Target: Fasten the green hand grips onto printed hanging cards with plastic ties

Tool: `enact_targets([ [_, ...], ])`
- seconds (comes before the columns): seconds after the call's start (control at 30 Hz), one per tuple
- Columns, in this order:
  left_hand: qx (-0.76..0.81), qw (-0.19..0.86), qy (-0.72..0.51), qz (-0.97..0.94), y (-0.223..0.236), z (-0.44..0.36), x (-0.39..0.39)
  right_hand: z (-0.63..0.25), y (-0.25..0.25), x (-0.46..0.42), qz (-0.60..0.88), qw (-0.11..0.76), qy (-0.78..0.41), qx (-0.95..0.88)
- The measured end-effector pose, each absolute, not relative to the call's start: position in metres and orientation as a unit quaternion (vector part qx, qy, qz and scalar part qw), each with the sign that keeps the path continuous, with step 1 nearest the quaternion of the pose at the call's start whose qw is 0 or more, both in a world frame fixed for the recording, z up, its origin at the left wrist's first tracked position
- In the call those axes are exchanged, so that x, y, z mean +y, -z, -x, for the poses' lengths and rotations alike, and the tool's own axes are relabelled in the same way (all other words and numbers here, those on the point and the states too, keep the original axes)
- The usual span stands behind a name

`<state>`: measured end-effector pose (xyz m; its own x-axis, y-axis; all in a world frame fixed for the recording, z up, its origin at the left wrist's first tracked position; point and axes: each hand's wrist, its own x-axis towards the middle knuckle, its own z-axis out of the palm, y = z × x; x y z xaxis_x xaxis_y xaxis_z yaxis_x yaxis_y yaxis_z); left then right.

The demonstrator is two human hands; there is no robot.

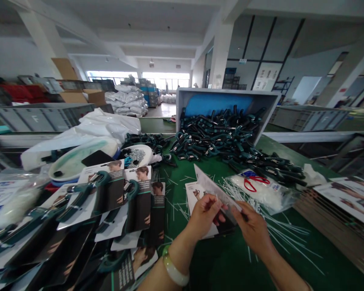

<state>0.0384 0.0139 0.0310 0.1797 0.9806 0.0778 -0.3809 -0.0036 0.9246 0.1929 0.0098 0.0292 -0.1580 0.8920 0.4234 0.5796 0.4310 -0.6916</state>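
Observation:
A printed packaging card [210,182] is held up on a slant between my hands, its back turned towards me. My right hand [252,223] grips the card's lower right edge, thumb against its face. Against the same card, my left hand [204,215] has its thumb and fingers pinched together; whatever is between them is too small to make out. Another printed card [191,193] lies flat on the green table beneath my hands. Loose white cable ties [279,232] fan out to the right of my right hand, with more scattered on the left.
Cards with green-handled pliers [101,194] are piled at left. A tipped grey crate [178,109] spills many pliers [218,133] at the back. Red scissors [251,184] rest on a bag of ties [269,198]. A stack of cards [330,214] stands right; a white bowl [148,151] holds small metal parts.

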Motion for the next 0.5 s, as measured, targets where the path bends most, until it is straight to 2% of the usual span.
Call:
enact_targets([
  [0.27,0.368,0.682,-0.460,-0.434,-0.0211,-0.0379,0.0176,-0.1874,-0.0231,0.0077,0.492,0.434,-0.201,-0.727],
  [0.5,0.366,0.687,-0.483,-0.401,-0.0283,-0.0326,0.0172,-0.1851,-0.0232,0.0071,0.460,0.432,-0.154,-0.760],
])
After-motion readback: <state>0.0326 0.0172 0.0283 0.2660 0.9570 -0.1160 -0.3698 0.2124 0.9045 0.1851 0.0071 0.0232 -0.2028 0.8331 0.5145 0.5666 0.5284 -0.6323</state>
